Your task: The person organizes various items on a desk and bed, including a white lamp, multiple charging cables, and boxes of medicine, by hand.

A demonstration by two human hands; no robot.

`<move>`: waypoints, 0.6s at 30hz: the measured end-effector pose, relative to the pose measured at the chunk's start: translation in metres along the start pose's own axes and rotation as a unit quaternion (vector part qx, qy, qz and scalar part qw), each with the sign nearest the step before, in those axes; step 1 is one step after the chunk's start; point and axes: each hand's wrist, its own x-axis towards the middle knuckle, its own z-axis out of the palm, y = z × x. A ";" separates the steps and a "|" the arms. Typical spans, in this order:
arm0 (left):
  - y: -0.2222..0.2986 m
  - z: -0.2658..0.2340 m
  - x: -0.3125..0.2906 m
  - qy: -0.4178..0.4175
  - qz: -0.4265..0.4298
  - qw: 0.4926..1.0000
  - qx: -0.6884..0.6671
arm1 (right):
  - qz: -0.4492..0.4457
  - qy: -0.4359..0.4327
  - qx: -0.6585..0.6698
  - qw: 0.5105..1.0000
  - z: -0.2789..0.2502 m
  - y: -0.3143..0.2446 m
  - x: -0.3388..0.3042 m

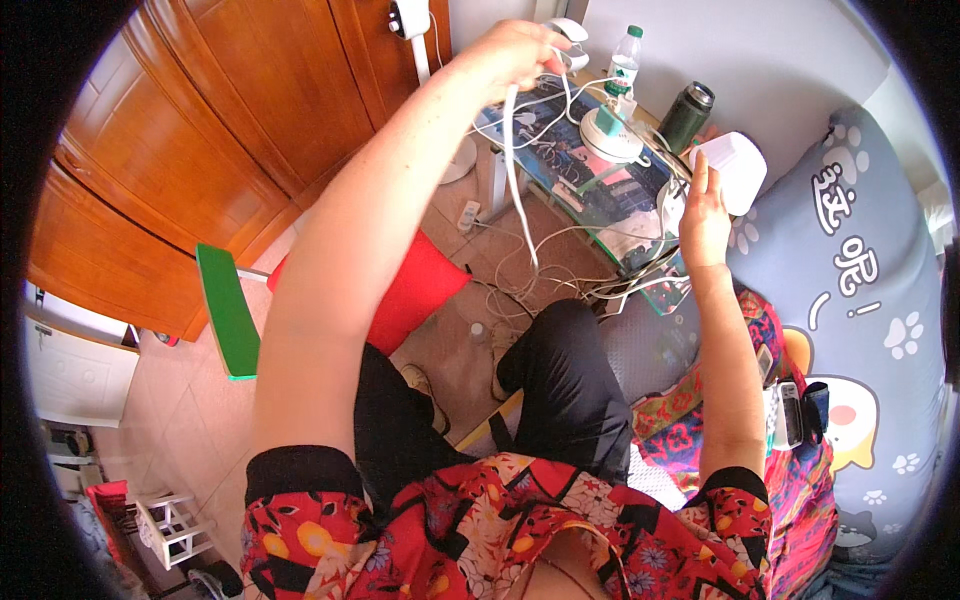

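Observation:
My left hand (518,58), raised at the far end of my reach, is closed on a thick white cable (514,165). One length of it hangs down from the palm toward the floor. A curved white piece (568,32) shows just beyond the fingertips; whether it joins the cable I cannot tell. My right hand (706,215) is at the right end of the low table, with its fingers against a smooth white rounded object (738,170). That object is tilted, and its kind does not show. The right thumb is mostly hidden.
On the table (570,170) stand a plastic bottle (625,62), a dark thermos (688,115) and a round white device (610,138) with a green plug. Tangled cables (540,285) cross the floor. A red cushion (415,290), a green board (228,310) and a grey-blue pillow (880,300) lie around me.

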 end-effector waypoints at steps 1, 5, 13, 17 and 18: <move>-0.005 -0.011 0.004 0.010 0.019 0.981 0.192 | 0.000 -0.033 -0.009 0.999 -0.001 0.002 0.000; -0.026 -0.045 -0.006 0.032 0.150 0.840 0.521 | -0.039 -0.027 -0.016 0.999 -0.004 0.026 -0.001; -0.085 -0.091 -0.061 0.061 0.240 0.663 0.706 | -0.048 -0.011 0.023 0.999 -0.013 0.040 0.008; -0.108 -0.076 -0.090 0.018 0.212 0.628 0.749 | -0.094 -0.018 0.024 0.995 -0.018 0.045 0.009; -0.112 -0.073 -0.096 0.010 0.210 0.619 0.757 | -0.105 -0.020 0.033 0.994 -0.019 0.046 0.009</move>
